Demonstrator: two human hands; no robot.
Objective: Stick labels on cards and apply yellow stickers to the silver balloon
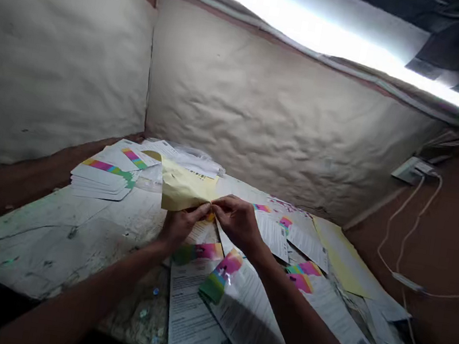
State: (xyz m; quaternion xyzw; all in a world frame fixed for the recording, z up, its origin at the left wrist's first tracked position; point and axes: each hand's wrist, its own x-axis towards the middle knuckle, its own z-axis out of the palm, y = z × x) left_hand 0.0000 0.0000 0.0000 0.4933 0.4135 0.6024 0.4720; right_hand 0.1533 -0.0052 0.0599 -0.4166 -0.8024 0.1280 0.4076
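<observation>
My left hand (181, 225) grips a pale yellow paper sheet (185, 188) by its lower right part, thumb on top. The sheet stands up from the table and curls over at its upper left. My right hand (237, 220) is closed in a pinch at the same corner, its fingertips meeting my left thumb. A small orange patch shows just under the fingertips; what it belongs to is hidden. Below both hands lie printed white cards (201, 313) with rainbow-coloured ends, overlapping one another.
On the left sits a stack of white cards (101, 181) with coloured bands. Clear plastic (197, 158) lies at the back. More printed cards (338, 311) and a yellow sheet (342, 254) are at the right. White cables (391, 221) hang from a socket (410, 169) on the right wall.
</observation>
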